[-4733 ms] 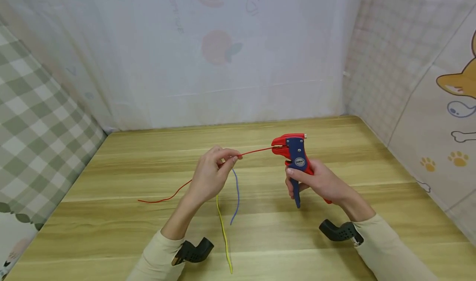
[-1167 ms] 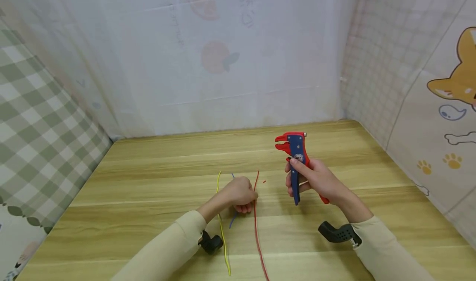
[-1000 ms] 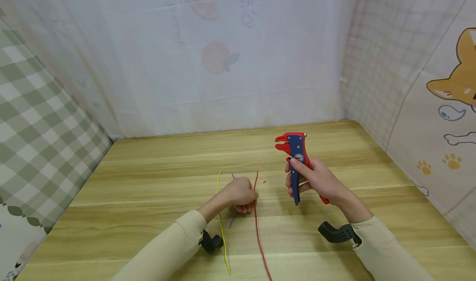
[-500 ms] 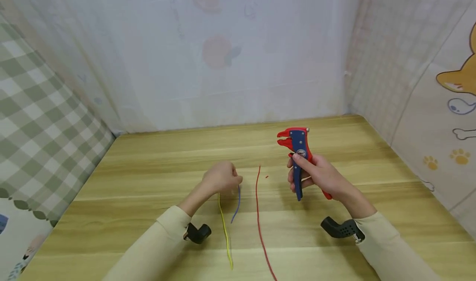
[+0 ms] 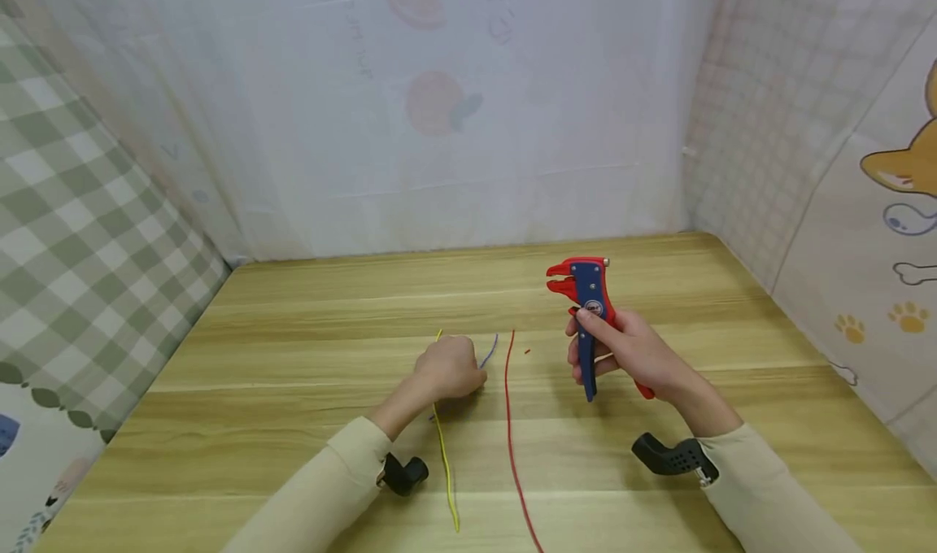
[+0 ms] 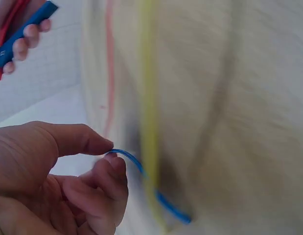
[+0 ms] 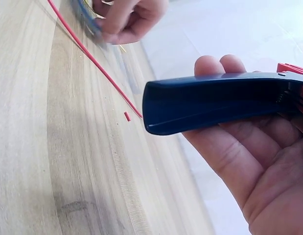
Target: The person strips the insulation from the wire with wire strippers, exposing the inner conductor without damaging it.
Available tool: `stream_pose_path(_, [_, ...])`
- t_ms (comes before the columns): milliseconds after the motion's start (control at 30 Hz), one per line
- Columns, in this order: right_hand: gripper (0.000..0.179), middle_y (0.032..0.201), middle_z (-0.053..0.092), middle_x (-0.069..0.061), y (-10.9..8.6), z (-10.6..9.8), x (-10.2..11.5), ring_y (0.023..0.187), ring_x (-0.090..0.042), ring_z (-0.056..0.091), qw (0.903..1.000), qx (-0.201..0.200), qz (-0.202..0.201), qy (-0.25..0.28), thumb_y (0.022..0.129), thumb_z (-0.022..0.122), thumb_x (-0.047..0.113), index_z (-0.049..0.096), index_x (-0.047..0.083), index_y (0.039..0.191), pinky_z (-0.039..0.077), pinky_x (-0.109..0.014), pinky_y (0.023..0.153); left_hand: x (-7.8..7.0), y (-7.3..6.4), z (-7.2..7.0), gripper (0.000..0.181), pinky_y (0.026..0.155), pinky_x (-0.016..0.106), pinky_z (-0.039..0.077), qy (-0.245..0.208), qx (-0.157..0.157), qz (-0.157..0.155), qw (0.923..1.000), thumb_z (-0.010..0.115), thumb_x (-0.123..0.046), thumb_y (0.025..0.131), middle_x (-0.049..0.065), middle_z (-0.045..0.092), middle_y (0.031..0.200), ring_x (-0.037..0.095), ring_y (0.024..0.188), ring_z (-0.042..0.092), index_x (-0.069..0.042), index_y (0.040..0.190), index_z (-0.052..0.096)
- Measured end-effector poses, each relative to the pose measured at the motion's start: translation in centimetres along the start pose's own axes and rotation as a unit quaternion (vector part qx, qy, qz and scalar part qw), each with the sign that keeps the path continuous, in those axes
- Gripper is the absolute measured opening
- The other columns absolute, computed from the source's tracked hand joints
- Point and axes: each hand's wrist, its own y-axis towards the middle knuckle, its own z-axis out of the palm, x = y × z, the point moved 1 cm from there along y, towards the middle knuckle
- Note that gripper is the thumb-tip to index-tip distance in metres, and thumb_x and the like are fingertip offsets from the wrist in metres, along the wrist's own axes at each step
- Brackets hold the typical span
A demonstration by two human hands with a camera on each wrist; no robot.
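Note:
My left hand (image 5: 450, 367) is low over the table, pinching a short blue wire (image 6: 134, 159) between thumb and forefinger. In the left wrist view the blue wire curves out of the fingertips and crosses the yellow wire (image 6: 149, 98). The head view shows one blue end past the knuckles; its middle is hidden under the hand. My right hand (image 5: 637, 354) grips a red and blue wire stripper (image 5: 588, 293) by its handles, raised above the table. The stripper's jaws point left, apart, with nothing between them.
A long red wire (image 5: 510, 423) lies between the two hands and runs off the near edge of the view. Close to its far end is a tiny red piece of insulation (image 5: 527, 350). A fabric wall (image 5: 468, 171) rises behind the wooden table (image 5: 293, 309).
The red wire, earlier between the stripper's jaws, now lies on the table beside a cut red bit. My left hand left it, took the blue wire and swung its far end right.

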Motion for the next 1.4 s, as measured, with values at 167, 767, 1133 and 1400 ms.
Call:
stream_pose_path(167, [0.041, 0.089, 0.073, -0.010, 0.1, 0.1, 0.1, 0.077, -0.026, 0.077, 0.9999, -0.007, 0.001, -0.015, 0.113, 0.049, 0.030, 0.054, -0.010, 0.119, 0.066, -0.041, 0.077, -3.0, -2.8, -5.2, 0.019, 0.052, 0.025, 0.033, -0.086, -0.037, 0.027, 0.9953, 0.063, -0.020, 0.096, -0.004, 0.054, 0.067, 0.011, 0.055, 0.042, -0.014, 0.078, 0.060])
stream_pose_path(767, [0.025, 0.087, 0.071, -0.008, 0.4, 1.3, -1.3, 0.076, -0.026, 0.076, 0.9981, 0.051, -0.034, -0.005, 0.111, 0.054, 0.019, 0.056, -0.007, 0.113, 0.065, -0.042, 0.078, -3.8, -5.3, -7.6, 0.008, 0.062, 0.027, 0.046, -0.260, -0.164, 0.086, 0.9477, 0.064, -0.011, 0.104, 0.005, 0.068, 0.088, 0.013, 0.064, 0.052, -0.009, 0.104, 0.072])
stream_pose_path(1133, [0.027, 0.087, 0.071, -0.009, 0.3, 1.3, -1.3, 0.076, -0.025, 0.076, 0.9975, 0.056, -0.040, -0.014, 0.111, 0.053, 0.018, 0.055, -0.009, 0.115, 0.065, -0.043, 0.078, -4.2, -4.8, -7.8, 0.007, 0.065, 0.026, 0.046, -0.232, -0.194, 0.099, 0.9481, 0.067, -0.009, 0.101, 0.003, 0.069, 0.086, 0.012, 0.064, 0.052, -0.010, 0.099, 0.073])
stream_pose_path(1400, [0.030, 0.086, 0.071, -0.014, 0.4, 1.4, -1.5, 0.075, -0.027, 0.075, 0.9972, 0.063, -0.037, -0.015, 0.112, 0.052, 0.019, 0.055, -0.010, 0.111, 0.065, -0.044, 0.076, -4.6, -4.8, -7.7, 0.006, 0.065, 0.026, 0.046, -0.226, -0.206, 0.107, 0.9459, 0.068, -0.009, 0.100, 0.003, 0.069, 0.085, 0.011, 0.065, 0.052, -0.009, 0.098, 0.074])
